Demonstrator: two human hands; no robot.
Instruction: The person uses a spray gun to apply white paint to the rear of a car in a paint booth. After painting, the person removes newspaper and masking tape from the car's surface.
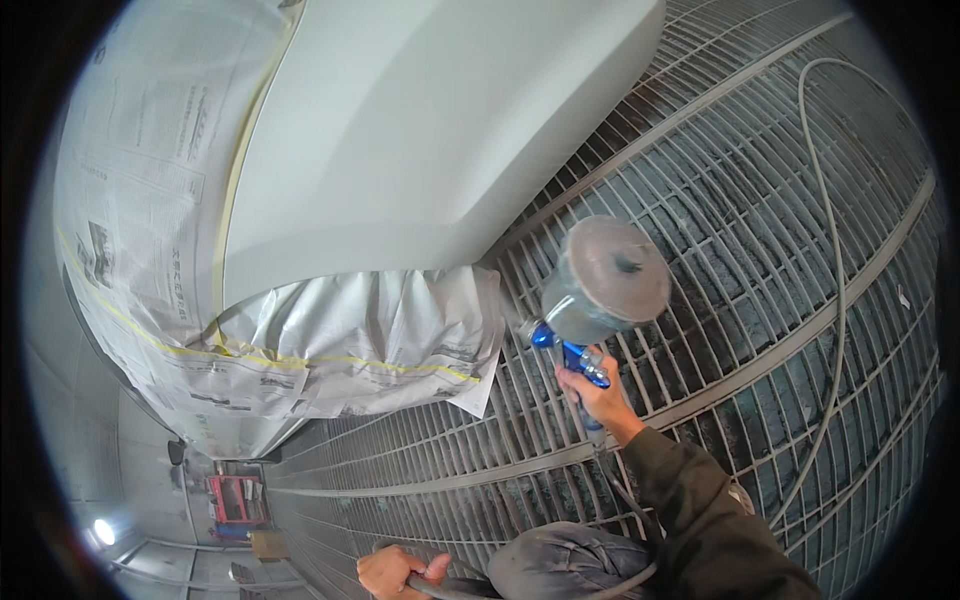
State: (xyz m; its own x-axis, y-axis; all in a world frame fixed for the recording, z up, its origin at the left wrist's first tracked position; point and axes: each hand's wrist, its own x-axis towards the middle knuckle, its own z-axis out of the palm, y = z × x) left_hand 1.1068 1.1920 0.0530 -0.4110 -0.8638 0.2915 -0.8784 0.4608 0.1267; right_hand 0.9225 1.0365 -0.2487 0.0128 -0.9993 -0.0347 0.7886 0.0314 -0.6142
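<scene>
My right hand (603,396) is wrapped round the handle of a blue spray gun (572,355), which carries a large grey paint cup (618,272) with a lid on top. The gun's nozzle points left, toward the lower corner of a smooth pale car body panel (370,130), and stands apart from it. Masking paper (390,330) with yellow tape hangs crumpled in the wheel arch below the panel. At the lower edge my left hand (395,573) is closed round a grey air hose (460,588), beside my knee (560,562).
Metal floor grating (690,360) spreads under the car and to the right. A loose hose (835,230) curves across it. More masking sheet (140,200) covers the car at left. A red rack (237,498) and a bright lamp (104,531) are at the far lower left.
</scene>
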